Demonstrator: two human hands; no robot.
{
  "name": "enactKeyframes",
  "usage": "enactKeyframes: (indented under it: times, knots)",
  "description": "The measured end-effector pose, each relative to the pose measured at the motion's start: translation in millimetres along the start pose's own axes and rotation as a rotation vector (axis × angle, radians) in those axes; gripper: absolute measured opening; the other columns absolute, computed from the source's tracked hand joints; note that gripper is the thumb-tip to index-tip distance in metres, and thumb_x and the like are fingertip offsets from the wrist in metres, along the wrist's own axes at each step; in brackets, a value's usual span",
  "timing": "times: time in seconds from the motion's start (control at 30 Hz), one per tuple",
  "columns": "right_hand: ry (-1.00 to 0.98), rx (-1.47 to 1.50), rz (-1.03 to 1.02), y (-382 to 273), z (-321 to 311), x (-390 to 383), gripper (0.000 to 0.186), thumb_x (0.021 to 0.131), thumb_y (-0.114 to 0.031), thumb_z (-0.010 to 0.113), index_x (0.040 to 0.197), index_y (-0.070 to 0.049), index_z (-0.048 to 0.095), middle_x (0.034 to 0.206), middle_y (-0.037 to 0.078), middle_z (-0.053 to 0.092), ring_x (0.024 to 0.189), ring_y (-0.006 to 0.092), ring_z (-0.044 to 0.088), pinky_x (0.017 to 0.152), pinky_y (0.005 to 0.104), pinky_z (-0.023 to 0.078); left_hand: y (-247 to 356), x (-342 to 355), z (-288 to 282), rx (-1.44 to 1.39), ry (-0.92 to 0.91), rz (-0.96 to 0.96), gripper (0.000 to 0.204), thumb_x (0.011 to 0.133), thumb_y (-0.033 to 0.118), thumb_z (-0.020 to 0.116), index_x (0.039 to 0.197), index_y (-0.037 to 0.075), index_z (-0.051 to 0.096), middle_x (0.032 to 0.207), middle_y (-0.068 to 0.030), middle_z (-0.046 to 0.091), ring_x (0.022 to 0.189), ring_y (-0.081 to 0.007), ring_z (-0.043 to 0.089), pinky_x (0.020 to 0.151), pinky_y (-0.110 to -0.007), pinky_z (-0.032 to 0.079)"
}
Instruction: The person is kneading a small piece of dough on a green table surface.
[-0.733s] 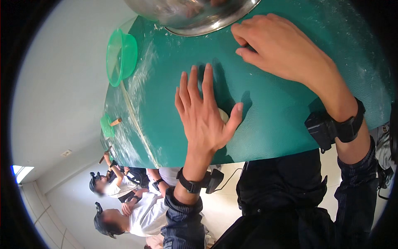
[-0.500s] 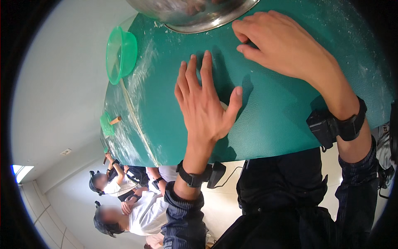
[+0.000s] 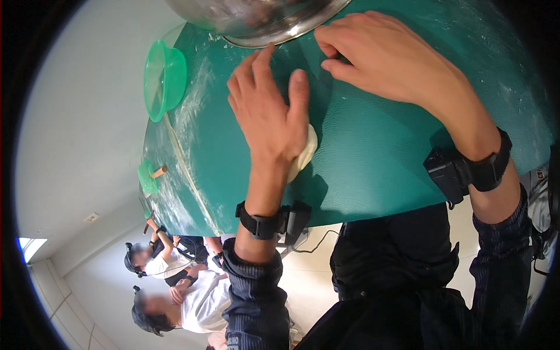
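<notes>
My left hand lies over a pale, flattened piece of dough on the green mat, its heel pressed on it and its fingers slightly apart, pointing toward a large steel bowl. To its right, my right hand rests near the bowl's rim with fingers loosely curled and nothing visible in them.
A green plastic bowl stands at the mat's left edge, beside flour and a long pale strip. Further along are a smaller green container with a wooden handle and two co-workers in caps.
My left hand has slid forward, toward the steel bowl, uncovering more of the now flatter-looking dough beneath its heel. My right hand has shifted slightly up and left.
</notes>
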State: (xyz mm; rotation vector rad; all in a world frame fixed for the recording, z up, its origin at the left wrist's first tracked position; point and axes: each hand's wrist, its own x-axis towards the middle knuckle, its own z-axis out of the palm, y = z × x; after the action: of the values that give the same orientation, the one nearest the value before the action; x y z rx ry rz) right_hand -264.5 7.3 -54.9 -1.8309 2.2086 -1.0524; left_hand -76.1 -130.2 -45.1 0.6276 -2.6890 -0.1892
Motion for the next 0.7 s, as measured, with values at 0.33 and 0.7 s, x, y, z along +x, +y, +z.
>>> enactKeyframes:
  times: [0.33, 0.7]
  knots:
    - [-0.204, 0.049, 0.026, 13.6, -12.2, 6.8, 0.024, 0.094, -0.023, 0.072, 0.088, -0.003, 0.061, 0.082, 0.016, 0.067, 0.081, 0.0384, 0.067, 0.075, 0.0516, 0.05, -53.3, -19.3, -9.3, -1.017, 0.581, -0.523, 0.043, 0.107, 0.039, 0.041, 0.113, 0.012, 0.073, 0.112, -0.008, 0.073, 0.111, -0.0245, 0.065, 0.101, -0.042, 0.047]
    - [-0.151, 0.073, -0.013, 17.4, -5.6, 5.6, 0.018, 0.093, -0.02, 0.071, 0.089, -0.004, 0.064, 0.082, 0.014, 0.069, 0.079, 0.0368, 0.069, 0.073, 0.0502, 0.053, 0.3, -125.4, -28.2, -0.006, 0.105, -0.486, 0.052, 0.118, 0.041, 0.046, 0.141, -0.002, 0.064, 0.14, -0.0241, 0.067, 0.141, -0.0361, 0.05, 0.121, -0.05, 0.033]
